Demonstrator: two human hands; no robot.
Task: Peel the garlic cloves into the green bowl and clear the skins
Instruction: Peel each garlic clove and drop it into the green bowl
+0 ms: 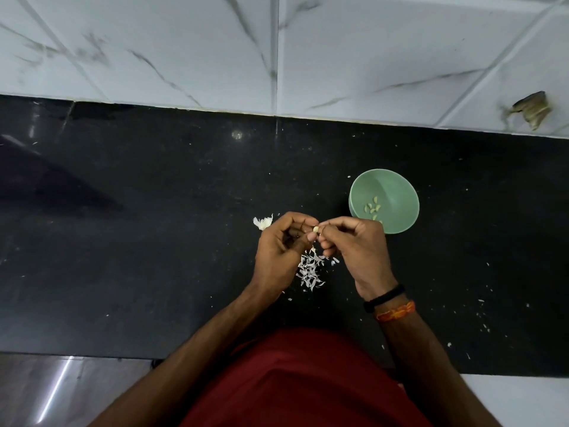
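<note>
A small pale garlic clove (315, 229) is held between my two hands above the black counter. My left hand (281, 248) pinches it from the left with thumb and fingertips. My right hand (354, 245) pinches it from the right, its fingers curled. The green bowl (397, 192) stands just right of my right hand, with several peeled cloves (373, 208) lying in it. A pile of white skins (311, 269) lies on the counter under and between my hands. The remaining piece of the garlic bulb (262, 222) sits on the counter behind my left hand, partly hidden by it.
The black counter (154, 241) runs left to right, backed by a white marbled tile wall (277, 50). Small skin flecks (483, 322) are scattered at the right. The counter's front edge is near my body, with the floor (61, 392) below at the left.
</note>
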